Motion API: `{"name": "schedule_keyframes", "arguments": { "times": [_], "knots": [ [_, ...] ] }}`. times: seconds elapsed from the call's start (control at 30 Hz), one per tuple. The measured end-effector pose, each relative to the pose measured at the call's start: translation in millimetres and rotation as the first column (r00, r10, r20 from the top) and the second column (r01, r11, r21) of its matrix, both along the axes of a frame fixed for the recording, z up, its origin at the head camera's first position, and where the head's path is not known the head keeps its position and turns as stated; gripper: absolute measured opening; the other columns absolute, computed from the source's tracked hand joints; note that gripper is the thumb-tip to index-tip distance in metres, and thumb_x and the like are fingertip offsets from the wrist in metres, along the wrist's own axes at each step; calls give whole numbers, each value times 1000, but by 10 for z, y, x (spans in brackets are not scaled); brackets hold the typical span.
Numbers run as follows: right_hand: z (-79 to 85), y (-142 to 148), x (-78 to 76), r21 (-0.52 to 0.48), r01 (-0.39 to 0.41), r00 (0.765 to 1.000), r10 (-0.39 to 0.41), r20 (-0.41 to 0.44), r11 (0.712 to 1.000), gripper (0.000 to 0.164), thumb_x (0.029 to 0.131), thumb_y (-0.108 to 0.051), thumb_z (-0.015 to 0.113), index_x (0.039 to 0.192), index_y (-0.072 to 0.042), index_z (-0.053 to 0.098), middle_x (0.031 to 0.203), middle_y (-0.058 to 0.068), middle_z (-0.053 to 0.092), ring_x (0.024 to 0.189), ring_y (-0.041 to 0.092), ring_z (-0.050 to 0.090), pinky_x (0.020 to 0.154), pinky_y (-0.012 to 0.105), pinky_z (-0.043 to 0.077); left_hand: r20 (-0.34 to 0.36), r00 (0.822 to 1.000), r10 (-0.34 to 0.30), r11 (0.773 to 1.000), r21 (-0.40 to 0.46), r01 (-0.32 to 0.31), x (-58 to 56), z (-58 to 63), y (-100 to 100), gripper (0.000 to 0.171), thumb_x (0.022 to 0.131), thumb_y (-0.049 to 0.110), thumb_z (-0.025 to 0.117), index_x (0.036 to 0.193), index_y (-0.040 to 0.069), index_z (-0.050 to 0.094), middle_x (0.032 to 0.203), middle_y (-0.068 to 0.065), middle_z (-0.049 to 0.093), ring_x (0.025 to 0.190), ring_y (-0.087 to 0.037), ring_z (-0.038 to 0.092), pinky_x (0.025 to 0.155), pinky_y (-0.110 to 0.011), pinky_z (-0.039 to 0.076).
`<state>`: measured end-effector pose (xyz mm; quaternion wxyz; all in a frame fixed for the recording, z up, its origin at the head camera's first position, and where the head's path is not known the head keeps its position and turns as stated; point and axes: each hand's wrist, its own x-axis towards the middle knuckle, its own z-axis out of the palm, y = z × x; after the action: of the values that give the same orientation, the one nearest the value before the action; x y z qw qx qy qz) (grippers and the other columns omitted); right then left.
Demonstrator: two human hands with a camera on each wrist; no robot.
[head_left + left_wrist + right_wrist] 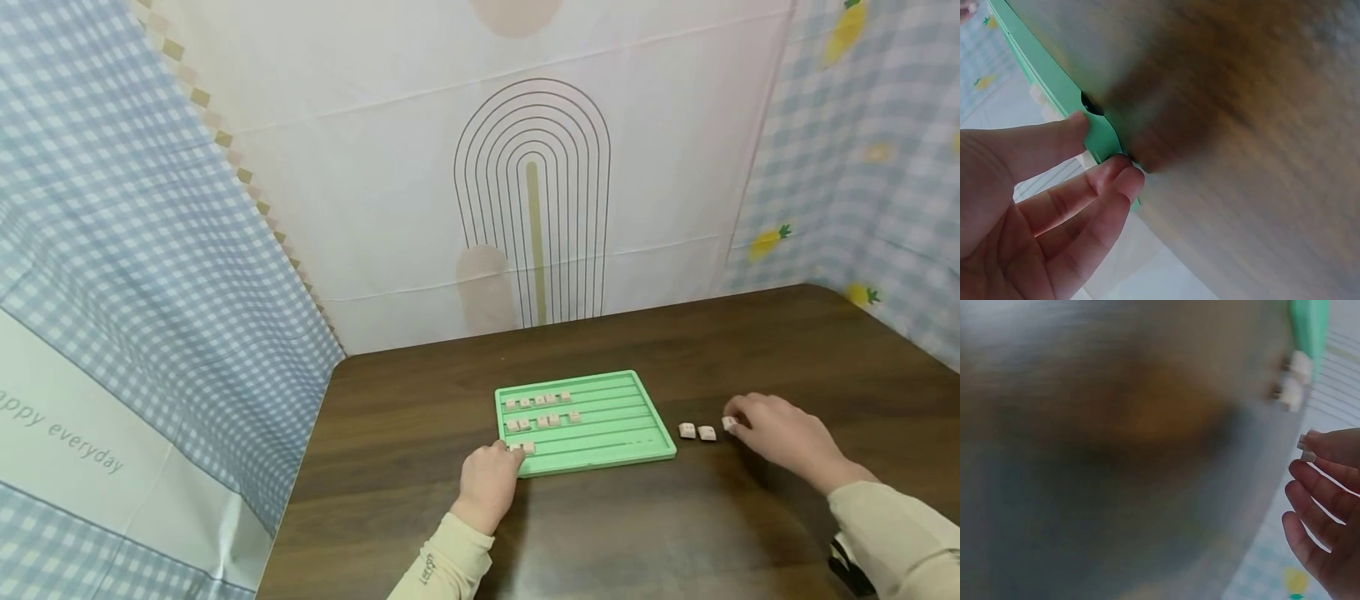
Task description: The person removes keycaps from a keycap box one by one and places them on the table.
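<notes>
A green ridged tray [600, 454] lies on the table, with small pale keycaps in rows toward its left side. My left hand [487, 483] grips the tray's near left corner, its thumb and fingers about the rim in the left wrist view. Two keycaps [707, 433] lie on the table to the right of the tray. Just beyond them, my right hand [783, 433] pinches another keycap [1307, 450] between thumb and index finger, with the other fingers spread. The markings on the keycaps are too small to read.
The brown wooden table [390, 467] meets a patterned cloth [390, 208] at the back. Blue checked cloth [187, 250] hangs along the left, and more of it hangs at the right. A dark object [847, 571] shows beside the right sleeve.
</notes>
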<state>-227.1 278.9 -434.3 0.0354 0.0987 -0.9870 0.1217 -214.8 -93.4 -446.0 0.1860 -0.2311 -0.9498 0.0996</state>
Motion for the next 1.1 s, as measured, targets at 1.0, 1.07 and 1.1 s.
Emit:
{"name": "schedule_keyframes", "arguments": {
  "times": [1.0, 1.07, 1.1],
  "knots": [
    [-67, -1610, -273, -188, -241, 970, 231, -74, 952, 23, 80, -19, 65, 102, -9, 66, 101, 7, 69, 90, 22, 62, 73, 44, 53, -49, 998, -35, 998, 48, 37, -11, -49, 32, 16, 77, 16, 66, 87, 25, 73, 69, -1, 66, 52, -15, 54, 41, -25, 48],
    [-130, -1804, -283, -176, -243, 970, 234, -71, 954, 23, 79, -18, 67, 100, -9, 66, 99, 6, 70, 89, 22, 62, 72, 43, 54, -21, 1000, -22, 999, 27, 22, -6, -63, 62, 18, 78, 16, 65, 91, 27, 72, 73, -1, 66, 54, -15, 54, 43, -26, 49],
    [-160, -1880, -283, -167, -236, 971, 227, -72, 957, 23, 79, -19, 67, 99, -10, 66, 98, 6, 69, 88, 21, 62, 71, 42, 54, -8, 1000, -15, 1000, 14, 16, 0, -69, 77, 19, 78, 17, 65, 92, 27, 71, 74, 0, 66, 56, -15, 55, 44, -26, 49]
  ]
}}
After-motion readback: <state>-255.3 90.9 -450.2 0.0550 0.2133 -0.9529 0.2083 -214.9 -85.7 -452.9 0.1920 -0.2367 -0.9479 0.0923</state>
